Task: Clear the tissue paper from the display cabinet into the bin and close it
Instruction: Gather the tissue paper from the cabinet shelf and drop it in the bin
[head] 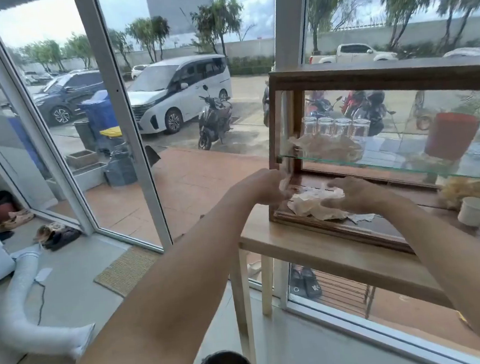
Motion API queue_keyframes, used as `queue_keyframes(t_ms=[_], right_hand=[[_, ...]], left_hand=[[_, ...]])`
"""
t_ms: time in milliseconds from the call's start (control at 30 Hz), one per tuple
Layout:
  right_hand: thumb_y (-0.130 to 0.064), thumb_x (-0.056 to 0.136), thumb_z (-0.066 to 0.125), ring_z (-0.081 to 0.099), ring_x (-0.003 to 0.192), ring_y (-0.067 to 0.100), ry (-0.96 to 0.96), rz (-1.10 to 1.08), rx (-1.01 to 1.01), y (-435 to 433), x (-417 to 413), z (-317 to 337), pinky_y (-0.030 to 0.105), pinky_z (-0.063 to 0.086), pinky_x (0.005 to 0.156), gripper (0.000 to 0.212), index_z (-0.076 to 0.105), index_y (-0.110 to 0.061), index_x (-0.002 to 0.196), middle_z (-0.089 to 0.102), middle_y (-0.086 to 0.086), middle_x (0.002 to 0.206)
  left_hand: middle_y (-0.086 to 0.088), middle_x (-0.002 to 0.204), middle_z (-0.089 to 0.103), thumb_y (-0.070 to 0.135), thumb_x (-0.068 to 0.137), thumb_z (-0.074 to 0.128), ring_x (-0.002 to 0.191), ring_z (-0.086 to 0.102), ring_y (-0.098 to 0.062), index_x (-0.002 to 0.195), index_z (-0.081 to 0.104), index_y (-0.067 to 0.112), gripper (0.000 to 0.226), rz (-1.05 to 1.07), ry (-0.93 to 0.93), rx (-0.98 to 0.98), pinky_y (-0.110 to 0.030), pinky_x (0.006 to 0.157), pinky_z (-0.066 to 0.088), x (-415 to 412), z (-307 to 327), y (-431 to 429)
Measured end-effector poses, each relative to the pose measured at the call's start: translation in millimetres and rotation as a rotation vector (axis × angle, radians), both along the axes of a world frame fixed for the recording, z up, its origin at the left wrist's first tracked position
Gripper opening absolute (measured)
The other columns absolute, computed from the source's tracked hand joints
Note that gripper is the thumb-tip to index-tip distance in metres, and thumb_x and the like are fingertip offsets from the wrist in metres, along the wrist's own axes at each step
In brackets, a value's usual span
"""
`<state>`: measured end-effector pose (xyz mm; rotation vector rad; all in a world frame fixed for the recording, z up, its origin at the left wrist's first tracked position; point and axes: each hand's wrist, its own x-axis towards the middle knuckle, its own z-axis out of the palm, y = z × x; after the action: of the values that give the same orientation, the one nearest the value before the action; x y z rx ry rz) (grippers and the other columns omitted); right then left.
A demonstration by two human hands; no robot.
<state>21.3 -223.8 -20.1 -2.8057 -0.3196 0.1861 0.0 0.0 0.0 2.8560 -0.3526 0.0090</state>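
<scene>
Both hands are reaching into the wooden display cabinet (368, 74) on the pale surface (320, 250); the left hand (262, 187) is curled round a scrap at the cabinet's left post, and the right hand (350, 194) is lying spread on the crumpled tissue paper (307, 205) on the bottom level. More tissue (322, 145) is sitting on the glass shelf (391, 162) w/ glasses (335, 127) behind.

We reach both arms to wooden display cabinet (369, 76) on light table (311, 246). Our left hand (258, 187) curled at cabinet's left post, pinching small paper bit. Our right hand (350, 197) lies on crumpled tissue paper (307, 205) on bottom shelf. More tissue and glasses (335, 127) on glass shelf (391, 162) above.
</scene>
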Motion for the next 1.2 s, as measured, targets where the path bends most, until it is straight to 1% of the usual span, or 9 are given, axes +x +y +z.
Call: queue_keyframes(t_ms=[133, 233, 467, 633, 800, 933, 1033, 1100, 1200], right_hand=[[-0.057, 0.084, 0.064, 0.029, 0.147, 0.031, 0.079, -0.058, -0.034, -12, 19, -27, 0.043, 0.031, 0.116, 0.084, 0.032, -0.022, 0.153, 0.031, 0.010, 0.161], [-0.063, 0.081, 0.064, 0.012, 0.151, 0.033, 0.106, -0.125, 0.008, -13, 41, -45, 0.048, 0.024, 0.117, 0.092, 0.024, -0.028, 0.155, 0.016, 0.009, 0.166], [-0.072, 0.073, 0.063, 0.006, 0.151, 0.040, 0.123, -0.247, -0.001, -10, 89, -73, 0.054, 0.016, 0.121, 0.106, 0.018, -0.023, 0.155, 0.014, 0.021, 0.163], [-0.073, 0.065, 0.066, -0.002, 0.153, 0.038, 0.192, -0.345, 0.024, -13, 112, -87, 0.063, 0.019, 0.117, 0.112, 0.014, -0.033, 0.155, 0.004, 0.014, 0.166], [-0.066, 0.060, 0.067, 0.019, 0.149, 0.038, 0.212, -0.326, -0.032, -13, 123, -94, 0.056, 0.031, 0.114, 0.108, 0.023, -0.031, 0.152, 0.029, 0.019, 0.156], [-0.047, 0.067, 0.071, 0.042, 0.134, 0.038, 0.219, -0.246, -0.003, -14, 121, -96, 0.040, 0.041, 0.103, 0.097, 0.030, -0.020, 0.151, 0.047, 0.019, 0.146], [-0.034, 0.071, 0.073, 0.047, 0.126, 0.036, 0.116, -0.249, 0.035, -11, 117, -104, 0.040, 0.044, 0.098, 0.074, 0.048, -0.011, 0.137, 0.054, 0.019, 0.135], [-0.023, 0.075, 0.073, 0.056, 0.115, 0.034, 0.051, -0.250, 0.133, -9, 115, -110, 0.037, 0.047, 0.089, 0.051, 0.059, -0.007, 0.122, 0.063, 0.017, 0.122], [-0.009, 0.078, 0.072, 0.064, 0.098, 0.032, 0.021, -0.274, 0.305, -5, 106, -115, 0.029, 0.043, 0.073, 0.027, 0.068, -0.008, 0.104, 0.069, 0.014, 0.100]], left_hand=[[-0.014, 0.134, 0.062, 0.040, 0.090, 0.063, 0.122, 0.055, -0.033, 0.142, 0.049, 0.013, 0.060, -0.062, 0.093, -0.014, -0.037, 0.093, 0.046, 20, -21, -21], [-0.009, 0.140, 0.059, 0.041, 0.086, 0.069, 0.125, 0.055, -0.029, 0.145, 0.044, 0.018, 0.068, -0.093, 0.145, -0.070, -0.035, 0.096, 0.044, 46, -36, -31], [-0.006, 0.156, 0.041, 0.037, 0.079, 0.078, 0.140, 0.042, -0.024, 0.154, 0.029, 0.018, 0.092, -0.128, 0.188, -0.086, -0.034, 0.110, 0.038, 100, -69, -48], [-0.007, 0.157, 0.037, 0.039, 0.079, 0.078, 0.141, 0.039, -0.026, 0.153, 0.028, 0.017, 0.091, -0.153, 0.221, -0.074, -0.038, 0.111, 0.037, 129, -84, -52], [-0.006, 0.164, 0.026, 0.040, 0.081, 0.076, 0.148, 0.028, -0.026, 0.156, 0.022, 0.017, 0.096, -0.196, 0.272, -0.029, -0.037, 0.117, 0.029, 153, -97, -53], [-0.005, 0.159, 0.035, 0.039, 0.080, 0.076, 0.141, 0.037, -0.030, 0.156, 0.023, 0.025, 0.094, -0.230, 0.343, 0.012, -0.042, 0.112, 0.037, 167, -110, -59], [-0.007, 0.150, 0.044, 0.029, 0.083, 0.074, 0.134, 0.044, -0.029, 0.152, 0.033, 0.025, 0.079, -0.286, 0.334, 0.014, -0.038, 0.102, 0.044, 173, -115, -63], [-0.011, 0.132, 0.058, 0.016, 0.084, 0.071, 0.122, 0.055, -0.031, 0.135, 0.054, 0.017, 0.054, -0.334, 0.260, -0.039, -0.032, 0.082, 0.045, 175, -119, -65], [-0.012, 0.098, 0.069, -0.001, 0.079, 0.067, 0.092, 0.066, -0.031, 0.107, 0.069, 0.010, 0.029, -0.339, 0.153, -0.134, -0.025, 0.063, 0.042, 169, -123, -65]])
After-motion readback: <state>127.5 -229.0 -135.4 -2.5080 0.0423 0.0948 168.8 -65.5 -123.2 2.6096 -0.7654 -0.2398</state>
